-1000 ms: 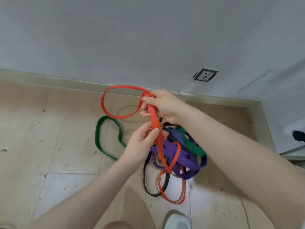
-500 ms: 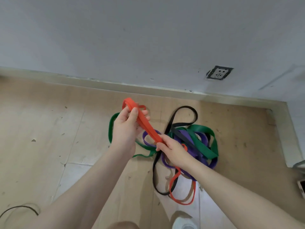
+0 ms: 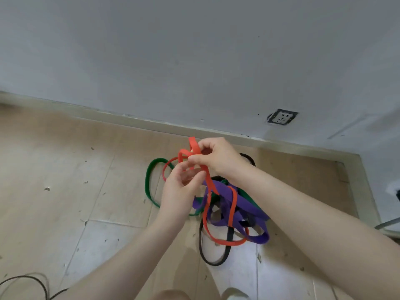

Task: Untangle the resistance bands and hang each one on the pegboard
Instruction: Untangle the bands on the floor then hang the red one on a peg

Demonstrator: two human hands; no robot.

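With the right hand (image 3: 218,158) pinching the orange band (image 3: 207,182) above the floor (image 3: 65,169) and the left hand's (image 3: 181,187) fingers curled on it, its lower loop threaded the purple band (image 3: 225,191), so pulling risked tightening the tangle.

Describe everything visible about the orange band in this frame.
The orange band is a flat, narrow, rubbery-looking loop. Its upper part is lifted and bunched into folds, pinched by the right hand, with the left hand touching it just below. From there two strands hang down across the purple band and close in a loop low over the floor, crossing the black band.
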